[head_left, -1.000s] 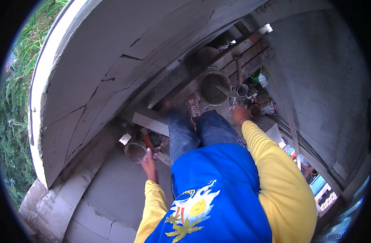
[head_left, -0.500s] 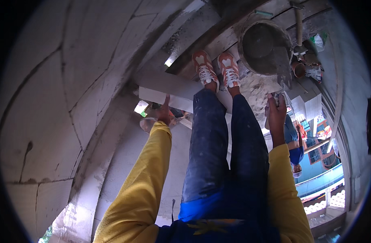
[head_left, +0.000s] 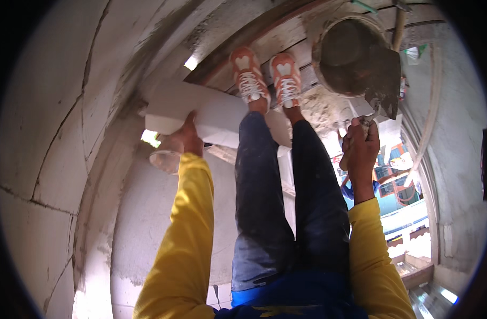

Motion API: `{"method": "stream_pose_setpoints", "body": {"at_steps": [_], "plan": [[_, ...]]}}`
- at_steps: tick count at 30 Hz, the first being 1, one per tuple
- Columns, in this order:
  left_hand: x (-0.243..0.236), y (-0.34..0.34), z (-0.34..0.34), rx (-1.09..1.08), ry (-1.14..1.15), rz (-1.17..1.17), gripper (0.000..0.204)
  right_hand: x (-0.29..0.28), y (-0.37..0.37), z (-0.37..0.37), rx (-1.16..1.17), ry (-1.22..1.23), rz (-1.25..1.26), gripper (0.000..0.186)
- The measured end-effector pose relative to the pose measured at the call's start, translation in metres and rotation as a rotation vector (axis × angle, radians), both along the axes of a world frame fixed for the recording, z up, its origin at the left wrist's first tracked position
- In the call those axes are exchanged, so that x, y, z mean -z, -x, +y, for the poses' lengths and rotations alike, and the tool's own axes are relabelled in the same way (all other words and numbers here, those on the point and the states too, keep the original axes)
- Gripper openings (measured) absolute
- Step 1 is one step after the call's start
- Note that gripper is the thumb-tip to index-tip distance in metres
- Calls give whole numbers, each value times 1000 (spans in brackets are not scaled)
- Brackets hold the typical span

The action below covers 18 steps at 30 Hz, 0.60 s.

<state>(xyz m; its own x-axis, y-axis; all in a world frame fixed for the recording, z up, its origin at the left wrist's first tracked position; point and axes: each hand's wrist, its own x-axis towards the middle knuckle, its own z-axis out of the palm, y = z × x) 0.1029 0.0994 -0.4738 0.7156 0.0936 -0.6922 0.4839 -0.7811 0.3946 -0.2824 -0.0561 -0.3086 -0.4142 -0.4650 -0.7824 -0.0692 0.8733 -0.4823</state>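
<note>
My left hand [head_left: 190,133] grips the lower edge of a long pale block [head_left: 227,119], its fingers partly hidden, near a small bucket [head_left: 163,160]. My right hand [head_left: 360,143] is closed on the handle of a mortar-covered trowel [head_left: 384,87], whose blade is raised beside the large mortar bucket [head_left: 345,53]. My two orange sneakers [head_left: 248,77] stand on boards left of that bucket, next to grey powdery rubble [head_left: 320,109]. A wooden-handled tool [head_left: 400,29] lies behind the bucket.
A curved wall of pale blocks [head_left: 47,138] rises close on my left, a grey rendered wall [head_left: 456,159] on my right. Through the bright opening at right show a co-worker in blue [head_left: 349,189] and a railing [head_left: 408,218]. Planks [head_left: 286,37] run behind my shoes.
My view has swung down toward my feet. My left hand has moved from the small bucket's rim up onto the pale block. My right hand still holds the trowel.
</note>
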Motion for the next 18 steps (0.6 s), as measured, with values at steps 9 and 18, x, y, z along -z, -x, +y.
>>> {"method": "stream_pose_setpoints", "body": {"at_steps": [9,18], "plan": [[-124,63,2,118,248,-79,90,-21,26,-49,-57,49,-21,18],[-226,71,-44,376,300,-292,59,-22,51,-50,-64,34,-84,21]]}}
